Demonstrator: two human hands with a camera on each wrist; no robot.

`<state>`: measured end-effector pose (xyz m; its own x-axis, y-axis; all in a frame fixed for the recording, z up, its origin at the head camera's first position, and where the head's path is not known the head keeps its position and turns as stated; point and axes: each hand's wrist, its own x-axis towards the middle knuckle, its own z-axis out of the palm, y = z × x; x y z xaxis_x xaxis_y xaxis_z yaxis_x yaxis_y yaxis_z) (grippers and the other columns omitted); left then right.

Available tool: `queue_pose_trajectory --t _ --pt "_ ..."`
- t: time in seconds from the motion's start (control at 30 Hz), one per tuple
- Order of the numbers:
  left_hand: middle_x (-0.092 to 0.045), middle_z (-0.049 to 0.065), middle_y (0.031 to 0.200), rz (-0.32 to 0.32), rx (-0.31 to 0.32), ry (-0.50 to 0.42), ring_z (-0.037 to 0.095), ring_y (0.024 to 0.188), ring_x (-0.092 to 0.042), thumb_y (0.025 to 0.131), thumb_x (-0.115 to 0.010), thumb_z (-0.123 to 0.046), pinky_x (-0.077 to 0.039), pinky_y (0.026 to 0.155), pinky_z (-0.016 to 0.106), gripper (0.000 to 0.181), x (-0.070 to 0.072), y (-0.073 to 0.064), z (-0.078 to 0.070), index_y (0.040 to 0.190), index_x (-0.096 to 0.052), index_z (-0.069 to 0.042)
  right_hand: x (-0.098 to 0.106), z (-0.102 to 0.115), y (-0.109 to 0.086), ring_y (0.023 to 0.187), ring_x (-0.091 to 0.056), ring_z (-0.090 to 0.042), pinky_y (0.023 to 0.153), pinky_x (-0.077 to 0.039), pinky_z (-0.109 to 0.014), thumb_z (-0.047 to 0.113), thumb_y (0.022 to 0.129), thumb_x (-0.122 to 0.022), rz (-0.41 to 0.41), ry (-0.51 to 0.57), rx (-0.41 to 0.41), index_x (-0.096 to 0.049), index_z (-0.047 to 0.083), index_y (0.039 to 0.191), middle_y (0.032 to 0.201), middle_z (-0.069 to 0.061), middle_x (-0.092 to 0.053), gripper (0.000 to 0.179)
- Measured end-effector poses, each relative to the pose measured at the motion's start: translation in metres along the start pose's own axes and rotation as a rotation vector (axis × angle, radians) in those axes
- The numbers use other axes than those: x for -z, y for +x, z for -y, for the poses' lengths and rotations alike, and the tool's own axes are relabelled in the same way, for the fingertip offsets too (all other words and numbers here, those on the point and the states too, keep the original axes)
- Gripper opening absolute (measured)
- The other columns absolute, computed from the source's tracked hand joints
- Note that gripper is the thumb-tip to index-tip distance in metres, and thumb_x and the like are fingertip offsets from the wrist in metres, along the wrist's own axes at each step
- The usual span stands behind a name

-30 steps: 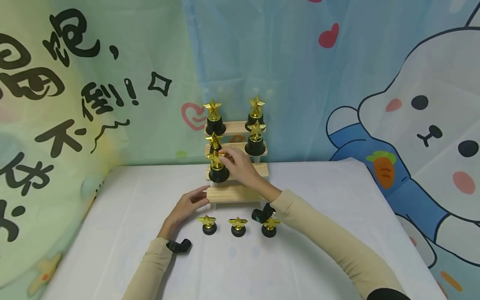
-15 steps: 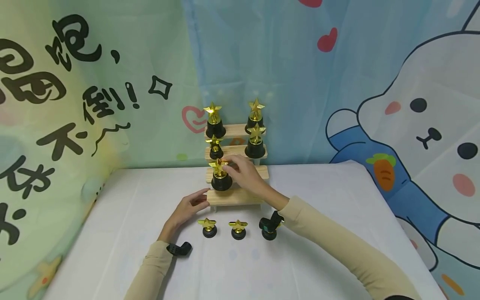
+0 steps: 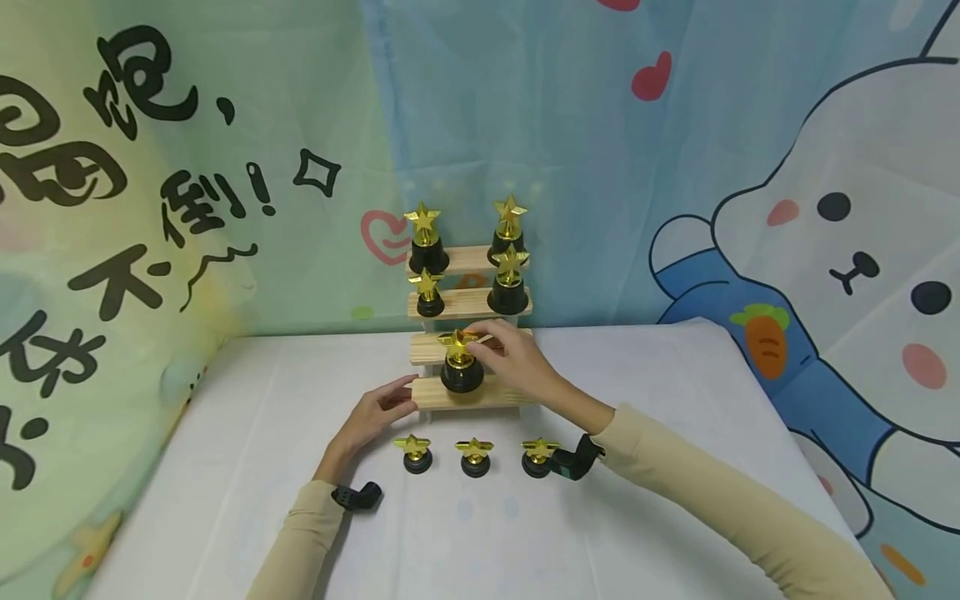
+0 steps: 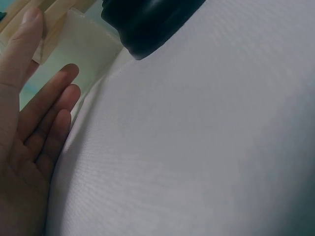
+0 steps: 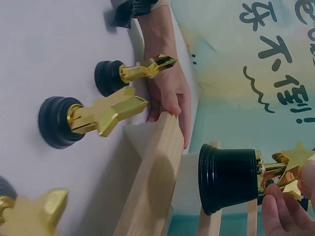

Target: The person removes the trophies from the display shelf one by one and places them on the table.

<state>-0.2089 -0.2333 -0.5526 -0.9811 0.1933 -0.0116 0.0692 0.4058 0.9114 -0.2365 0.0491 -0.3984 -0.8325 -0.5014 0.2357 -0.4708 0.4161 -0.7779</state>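
My right hand (image 3: pixel 517 358) pinches a star trophy (image 3: pixel 461 377) by its gold star. The trophy's black base (image 5: pixel 229 177) is upright, slightly above the lowest step (image 3: pixel 472 402) of a wooden tiered stand. At the left end of that step, my left hand (image 3: pixel 378 411) grips the board; its thumb (image 4: pixel 24 42) lies against the wood and the other fingers are loosely bent. In the right wrist view, the fingertips of my right hand (image 5: pixel 290 211) show at the lower right corner.
Smaller star trophies stand before the stand: left (image 3: pixel 417 458), middle (image 3: pixel 475 460) and right (image 3: pixel 536 460), the last beside the right wrist camera (image 3: pixel 577 458). Several trophies occupy the upper steps, one at top left (image 3: pixel 426 248). A printed cloth backdrop (image 3: pixel 465 100) hangs behind.
My right hand has carried the trophy from the left end of the third step down, forward and right, over the lowest step. The left hand stays at the stand's left end.
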Motion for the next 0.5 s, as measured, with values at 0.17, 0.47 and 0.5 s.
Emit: queue_pose_trajectory --t 0.17,0.47,0.5 --pt "-0.066 0.011 0.125 0.001 0.003 0.006 0.024 0.114 -0.063 0.089 -0.07 -0.036 -0.049 0.098 0.037 0.058 0.0 0.0 0.0 0.142 -0.05 -0.024 0.009 -0.004 -0.011 0.102 -0.067 -0.023 0.087 -0.056 -0.035 0.022 0.098 -0.059 0.0 -0.006 -0.01 -0.063 0.01 0.123 0.116 -0.01 -0.064 0.028" --pt "-0.066 0.011 0.124 -0.001 0.003 -0.012 0.025 0.115 -0.063 0.089 -0.07 -0.033 -0.048 0.1 0.042 0.057 -0.001 -0.001 -0.001 0.142 -0.05 -0.023 0.033 -0.011 -0.039 0.101 -0.068 -0.025 0.084 -0.055 -0.035 0.023 0.097 -0.059 -0.011 0.022 -0.049 -0.061 0.01 0.127 0.122 -0.011 -0.063 0.033" --pt "-0.066 0.012 0.125 -0.003 0.009 -0.005 0.026 0.115 -0.062 0.09 -0.069 -0.032 -0.047 0.101 0.043 0.057 -0.001 -0.001 -0.003 0.142 -0.05 -0.022 0.036 -0.013 -0.042 0.101 -0.068 -0.025 0.084 -0.055 -0.035 0.024 0.097 -0.059 -0.012 0.02 -0.057 -0.061 0.009 0.127 0.123 -0.012 -0.063 0.033"
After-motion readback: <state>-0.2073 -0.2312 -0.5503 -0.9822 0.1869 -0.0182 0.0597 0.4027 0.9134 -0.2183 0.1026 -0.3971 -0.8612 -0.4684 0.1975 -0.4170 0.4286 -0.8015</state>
